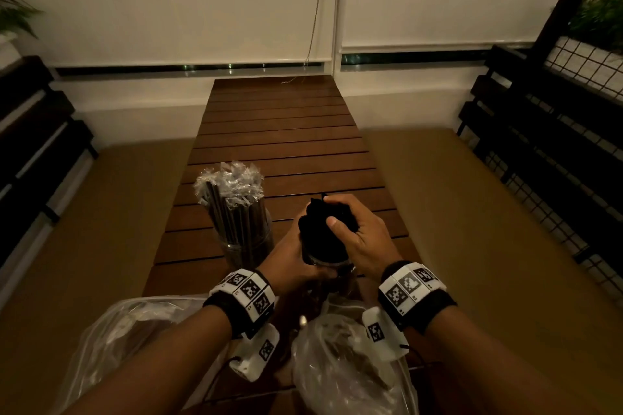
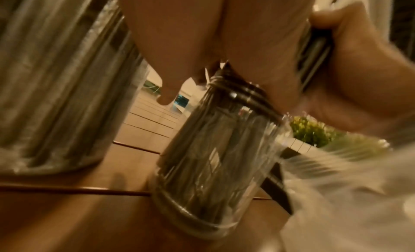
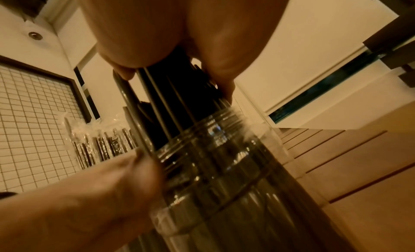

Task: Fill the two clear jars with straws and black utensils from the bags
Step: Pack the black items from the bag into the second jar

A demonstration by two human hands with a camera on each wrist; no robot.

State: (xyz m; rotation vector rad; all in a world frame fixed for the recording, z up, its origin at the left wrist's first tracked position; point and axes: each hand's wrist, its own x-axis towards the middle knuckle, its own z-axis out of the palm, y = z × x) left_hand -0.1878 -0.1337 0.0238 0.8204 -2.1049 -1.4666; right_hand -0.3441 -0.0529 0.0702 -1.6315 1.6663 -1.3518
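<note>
Two clear jars stand on the slatted wooden table (image 1: pixel 286 131). The left jar (image 1: pixel 244 246) holds several straws (image 1: pixel 232 202) in clear wrappers. The right jar (image 1: pixel 325 261) is packed with black utensils (image 1: pixel 317 229) that stick out of its mouth. My left hand (image 1: pixel 293 256) grips this jar near its rim. From above, my right hand (image 1: pixel 350 226) grips the bundle of utensil tops. The left wrist view shows the utensil jar (image 2: pixel 213 158) on the table and the straw jar (image 2: pixel 56 78) to its left. In the right wrist view the utensils (image 3: pixel 175 96) run down into the jar (image 3: pixel 224 176).
Two crumpled clear plastic bags lie at the near end of the table, one (image 1: pixel 128 340) under my left forearm, the other (image 1: pixel 337 367) under my right wrist. Tan cushions flank the table. Dark slatted backs and a wire grid (image 1: pixel 573 77) stand at the sides.
</note>
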